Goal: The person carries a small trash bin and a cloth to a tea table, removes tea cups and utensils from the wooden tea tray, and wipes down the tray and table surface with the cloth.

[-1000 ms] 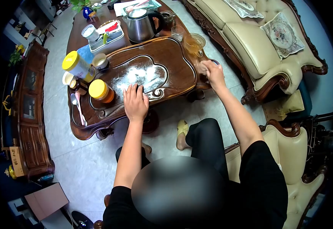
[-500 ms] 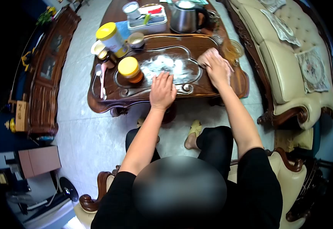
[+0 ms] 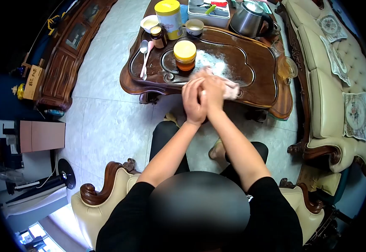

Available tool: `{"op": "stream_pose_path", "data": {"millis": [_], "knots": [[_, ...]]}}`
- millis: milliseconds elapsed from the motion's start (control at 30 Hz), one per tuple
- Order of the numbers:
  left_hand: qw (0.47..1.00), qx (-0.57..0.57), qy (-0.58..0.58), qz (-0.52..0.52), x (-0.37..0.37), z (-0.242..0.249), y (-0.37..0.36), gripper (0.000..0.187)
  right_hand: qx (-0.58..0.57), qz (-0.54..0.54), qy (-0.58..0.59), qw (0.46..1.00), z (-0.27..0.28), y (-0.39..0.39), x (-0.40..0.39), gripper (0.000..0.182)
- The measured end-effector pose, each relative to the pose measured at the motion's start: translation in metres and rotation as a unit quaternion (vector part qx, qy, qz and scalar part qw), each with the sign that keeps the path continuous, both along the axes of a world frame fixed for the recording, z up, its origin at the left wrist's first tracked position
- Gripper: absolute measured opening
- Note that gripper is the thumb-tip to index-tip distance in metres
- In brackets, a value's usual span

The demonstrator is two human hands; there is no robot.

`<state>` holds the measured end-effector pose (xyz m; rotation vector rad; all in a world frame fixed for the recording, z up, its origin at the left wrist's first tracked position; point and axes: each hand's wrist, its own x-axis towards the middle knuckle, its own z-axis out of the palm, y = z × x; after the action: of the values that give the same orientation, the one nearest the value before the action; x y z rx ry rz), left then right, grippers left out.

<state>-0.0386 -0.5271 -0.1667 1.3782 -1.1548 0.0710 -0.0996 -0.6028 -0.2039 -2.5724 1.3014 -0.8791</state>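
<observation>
A pale pink cloth lies bunched on the front edge of the dark carved wooden table. My right hand is closed on it and presses it against the wood. Close against that hand, on its left side, is my left hand, fingers stretched forward at the table edge and holding nothing. Just beyond both hands stands a jar with a yellow lid and amber contents. The pale sheen on the tabletop beside it looks like reflected light.
At the table's left are a spoon, a pink-handled utensil, a brown bottle, a yellow-lidded can and a bowl. A steel kettle and a glass pitcher stand on the right. A cream sofa flanks the table.
My right hand has swept the cloth leftward and nearer, from the table's right side to its front middle. My left hand has come off the tabletop to beside it. The view has shifted.
</observation>
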Motion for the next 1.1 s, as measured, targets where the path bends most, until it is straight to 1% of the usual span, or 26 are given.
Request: {"op": "stream_pose_path", "data": {"millis": [67, 100, 133, 200, 267, 333, 400, 467, 533, 600, 667, 733, 767, 867, 900, 1067, 1100], "knots": [[0.999, 0.023, 0.02, 0.034, 0.005, -0.006, 0.024, 0.03, -0.037, 0.049, 0.009, 0.998, 0.02, 0.015, 0.012, 0.051], [0.999, 0.023, 0.006, 0.044, 0.012, -0.011, 0.032, 0.028, -0.011, 0.068, 0.013, 0.998, 0.033, 0.016, 0.007, 0.052], [0.997, 0.041, -0.005, 0.06, 0.02, -0.014, 0.039, 0.026, 0.002, 0.128, 0.02, 0.992, 0.033, 0.006, -0.008, 0.055], [0.996, 0.052, -0.002, 0.077, 0.039, -0.017, 0.047, 0.025, -0.003, 0.18, 0.025, 0.983, 0.034, -0.013, -0.044, 0.061], [0.992, 0.058, 0.007, 0.112, 0.054, -0.014, 0.051, 0.024, 0.027, 0.143, 0.056, 0.988, 0.041, -0.027, -0.087, 0.065], [0.989, 0.05, 0.055, 0.124, 0.065, -0.016, 0.051, 0.025, -0.008, 0.106, 0.052, 0.993, 0.04, -0.034, -0.123, 0.064], [0.987, 0.046, 0.063, 0.137, 0.075, -0.029, 0.051, 0.024, -0.033, 0.055, -0.005, 0.998, 0.03, -0.031, -0.132, 0.059], [0.983, 0.054, 0.093, 0.149, 0.082, -0.044, 0.052, 0.024, -0.049, -0.063, 0.013, 0.997, 0.025, -0.01, -0.106, 0.057], [0.982, 0.045, 0.092, 0.16, 0.085, -0.048, 0.048, 0.024, -0.026, -0.074, 0.032, 0.996, 0.016, 0.001, -0.073, 0.058], [0.98, 0.059, 0.108, 0.158, 0.086, -0.048, 0.043, 0.024, -0.023, -0.022, 0.065, 0.997, 0.021, 0.021, -0.033, 0.062], [0.98, 0.05, 0.127, 0.146, 0.087, -0.053, 0.039, 0.024, -0.037, -0.012, 0.07, 0.997, 0.023, 0.023, 0.001, 0.06], [0.979, 0.047, 0.113, 0.16, 0.09, -0.055, 0.037, 0.024, -0.045, 0.036, 0.08, 0.995, 0.029, 0.03, 0.029, 0.055], [0.98, 0.048, 0.113, 0.158, 0.092, -0.056, 0.037, 0.024, -0.062, 0.04, 0.07, 0.995, 0.029, 0.034, 0.044, 0.054], [0.974, 0.066, 0.133, 0.173, 0.095, -0.057, 0.037, 0.024, -0.084, 0.004, 0.06, 0.995, 0.022, 0.045, 0.077, 0.053], [0.973, 0.061, 0.145, 0.168, 0.094, -0.056, 0.036, 0.024, -0.092, 0.002, 0.044, 0.995, 0.021, 0.05, 0.085, 0.048], [0.973, 0.045, 0.165, 0.154, 0.092, -0.058, 0.034, 0.024, -0.1, -0.001, 0.05, 0.994, 0.021, 0.048, 0.083, 0.04], [0.974, 0.044, 0.166, 0.151, 0.092, -0.058, 0.034, 0.024, -0.093, 0.036, 0.036, 0.994, 0.022, 0.045, 0.075, 0.039]]}}
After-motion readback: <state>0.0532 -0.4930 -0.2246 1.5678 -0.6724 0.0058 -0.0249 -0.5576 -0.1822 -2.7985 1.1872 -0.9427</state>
